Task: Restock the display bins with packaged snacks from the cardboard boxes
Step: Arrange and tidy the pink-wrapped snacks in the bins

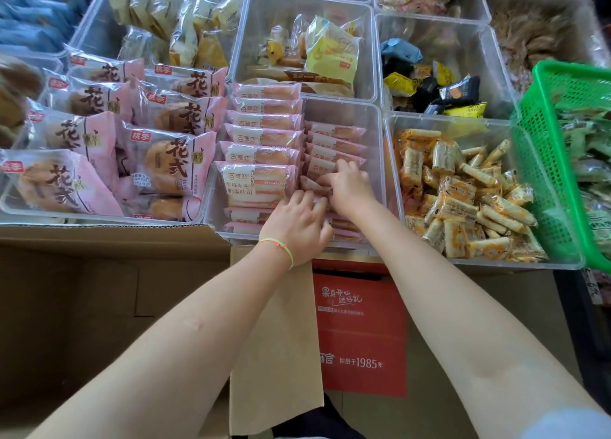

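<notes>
Both your hands are down in the clear bin point(377, 134) at the middle of the near row, the one holding the pink strawberry toast packs point(261, 154). Your left hand point(299, 222), with a thin cord bracelet point(281, 245) at the wrist, has its fingers curled onto the packs at the bin's near end. Your right hand point(348, 184) sits just beyond it, fingers bent and pinching a pink pack in the right-hand row. The 2 hands are almost touching. In that bin, the left row is stacked full from near to far; the right row sits lower and stops short of the far wall. An open cardboard box point(99, 290) lies near and left, below the bins, its flap point(274, 339) hanging under your left forearm. A red carton point(362, 333) stands just right of it. Left is a bin of large pink bread bags point(165, 154); right is a bin of orange-wrapped rolls point(463, 200), and a green basket point(542, 161) at the far right.
</notes>
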